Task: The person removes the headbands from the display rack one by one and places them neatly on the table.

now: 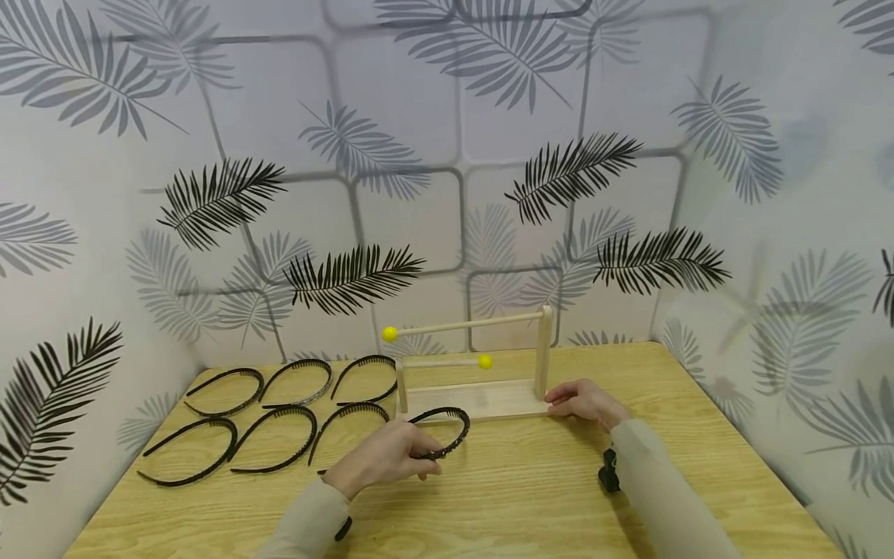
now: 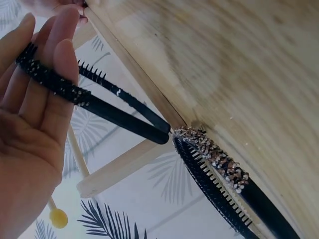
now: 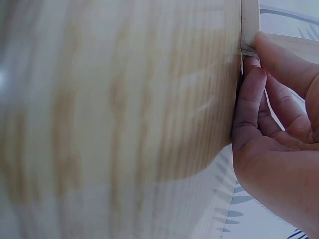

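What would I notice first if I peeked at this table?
Probably the wooden rack at the back of the table, with two rods tipped in yellow balls. The left hand holds a black toothed headband just in front of it, while the right hand touches the rack's base. More headbands lie in rows to the left.

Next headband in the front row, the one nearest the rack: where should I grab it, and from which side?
Probably pinch that headband at the top of its arch, coming from above. It lies flat on the table, open ends toward you, and the arch is clear of the neighbouring bands, while the left hand crowds its right end.
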`<state>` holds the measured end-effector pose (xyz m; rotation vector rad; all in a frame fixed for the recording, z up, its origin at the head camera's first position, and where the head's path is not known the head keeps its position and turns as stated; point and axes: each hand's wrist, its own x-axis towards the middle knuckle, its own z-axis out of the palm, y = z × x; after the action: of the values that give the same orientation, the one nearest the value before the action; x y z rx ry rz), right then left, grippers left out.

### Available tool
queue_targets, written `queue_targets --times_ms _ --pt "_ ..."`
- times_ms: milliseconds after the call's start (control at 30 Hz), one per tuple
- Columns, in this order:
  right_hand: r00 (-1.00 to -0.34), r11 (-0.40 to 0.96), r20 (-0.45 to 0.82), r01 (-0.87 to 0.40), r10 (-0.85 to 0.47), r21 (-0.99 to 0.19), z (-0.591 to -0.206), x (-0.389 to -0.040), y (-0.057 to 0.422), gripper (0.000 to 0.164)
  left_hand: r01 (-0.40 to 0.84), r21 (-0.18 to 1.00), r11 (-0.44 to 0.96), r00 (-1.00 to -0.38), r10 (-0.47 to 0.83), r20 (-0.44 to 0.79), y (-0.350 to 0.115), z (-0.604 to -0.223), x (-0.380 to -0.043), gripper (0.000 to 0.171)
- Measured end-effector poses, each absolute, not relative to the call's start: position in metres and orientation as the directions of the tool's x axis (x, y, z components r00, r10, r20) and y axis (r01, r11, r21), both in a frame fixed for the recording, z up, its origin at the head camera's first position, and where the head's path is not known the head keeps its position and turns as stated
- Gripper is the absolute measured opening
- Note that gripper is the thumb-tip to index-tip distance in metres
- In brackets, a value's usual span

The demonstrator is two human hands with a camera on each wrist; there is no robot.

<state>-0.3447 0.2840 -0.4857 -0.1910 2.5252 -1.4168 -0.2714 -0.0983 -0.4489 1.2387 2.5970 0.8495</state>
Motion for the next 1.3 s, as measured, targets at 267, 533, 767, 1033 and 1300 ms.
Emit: queue_targets --times_ms 267,533,767,1033,1300 --pt "-0.974 0.572 -0.150 0.027 -0.170 -0.820 -0.487 -0.345 0.278 0.029 0.641 0.531 0.554 -0.643 0.765 -0.023 -0.094 -0.451 -0.273 0.019" --pt "-0.975 0.567 -0.150 0.032 -0.163 -0.823 -0.486 -0.343 0.278 0.029 0.590 0.601 0.540 -0.616 0.782 -0.098 -0.093 -0.456 -0.277 0.014" --pt "-0.978 0.573 -0.159 0.054 -0.136 -0.818 -0.487 -0.343 0.277 0.027 0.589 0.574 0.570 -0.611 0.778 -0.146 -0.090 -0.460 -0.277 0.014" --pt "-0.978 0.581 -0.148 0.035 -0.148 -0.813 -0.487 -0.344 0.278 0.027 0.595 0.552 0.584 -0.614 0.774 -0.156 -0.089 -0.462 -0.276 0.015" --pt "-0.977 0.607 -0.138 0.013 -0.160 -0.795 -0.486 -0.344 0.279 0.026 0.585 0.571 0.576 -0.614 0.775 -0.152 -0.090 -0.464 -0.278 0.016"
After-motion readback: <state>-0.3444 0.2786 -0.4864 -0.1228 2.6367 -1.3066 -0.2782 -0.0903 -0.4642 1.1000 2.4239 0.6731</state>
